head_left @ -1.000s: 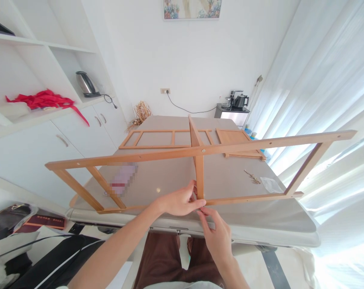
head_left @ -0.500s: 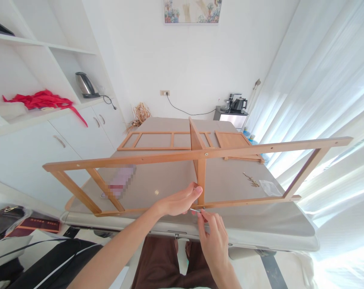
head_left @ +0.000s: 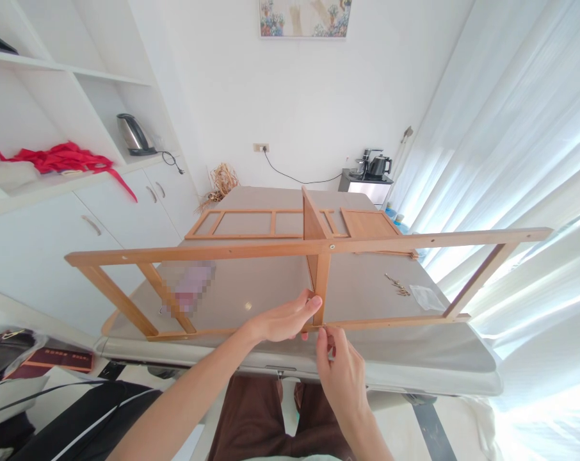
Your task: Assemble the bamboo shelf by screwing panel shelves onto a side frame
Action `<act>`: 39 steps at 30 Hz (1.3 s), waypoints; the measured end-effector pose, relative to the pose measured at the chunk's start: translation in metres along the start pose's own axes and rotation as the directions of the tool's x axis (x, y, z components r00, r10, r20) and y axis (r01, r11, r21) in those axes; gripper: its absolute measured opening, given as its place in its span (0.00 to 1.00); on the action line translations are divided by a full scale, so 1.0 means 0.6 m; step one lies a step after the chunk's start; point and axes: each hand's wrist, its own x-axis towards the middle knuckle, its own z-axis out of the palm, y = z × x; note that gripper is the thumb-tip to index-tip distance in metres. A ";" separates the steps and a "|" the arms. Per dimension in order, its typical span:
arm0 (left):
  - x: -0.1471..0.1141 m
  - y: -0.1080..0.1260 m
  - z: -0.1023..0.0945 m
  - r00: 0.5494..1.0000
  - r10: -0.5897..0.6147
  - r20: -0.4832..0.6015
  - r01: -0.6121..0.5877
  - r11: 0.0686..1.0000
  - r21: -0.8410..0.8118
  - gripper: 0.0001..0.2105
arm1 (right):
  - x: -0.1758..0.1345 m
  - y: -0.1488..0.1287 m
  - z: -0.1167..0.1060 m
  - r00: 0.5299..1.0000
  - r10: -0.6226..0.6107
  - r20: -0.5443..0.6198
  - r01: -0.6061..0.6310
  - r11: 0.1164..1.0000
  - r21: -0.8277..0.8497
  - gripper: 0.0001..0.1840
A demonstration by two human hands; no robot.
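A wooden frame (head_left: 213, 254) stands on edge across the front of the table, with a wooden panel (head_left: 312, 214) joined at its middle crossbar. My left hand (head_left: 290, 315) is wrapped round the lower end of that crossbar (head_left: 322, 275), thumb on the near side. Just right of it, my right hand (head_left: 342, 365) is pinched at the joint of crossbar and bottom rail (head_left: 390, 323). A thin metal hex key showed in those fingers a moment ago; now they mostly hide it. A screw head (head_left: 332, 246) shows in the top rail.
Loose screws (head_left: 398, 285) and a clear plastic bag (head_left: 426, 298) lie at the table's right. Behind the frame are a ladder-like wooden frame (head_left: 242, 237) and a wooden panel (head_left: 369, 224). A blurred-out item (head_left: 194, 282) lies at left. Curtains (head_left: 486, 128) hang at right.
My right hand has turned and closed in at the joint, and the hex key no longer shows clearly. The frame's right end has tipped slightly. My left hand keeps its hold.
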 end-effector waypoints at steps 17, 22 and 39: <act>-0.005 0.000 -0.002 1.000 -0.023 -0.021 0.024 0.999 0.037 0.38 | -0.020 0.019 -0.010 0.948 0.311 0.073 -0.318 0.903 0.289 0.12; -0.006 0.007 -0.003 0.999 -0.038 -0.021 0.039 0.998 0.043 0.38 | -0.015 0.053 -0.029 0.998 -0.055 0.030 0.053 0.996 0.068 0.07; -0.007 0.006 -0.010 0.999 -0.047 -0.023 0.048 0.998 0.046 0.34 | -0.012 0.059 -0.026 0.959 -0.283 -0.024 0.271 0.937 -0.222 0.10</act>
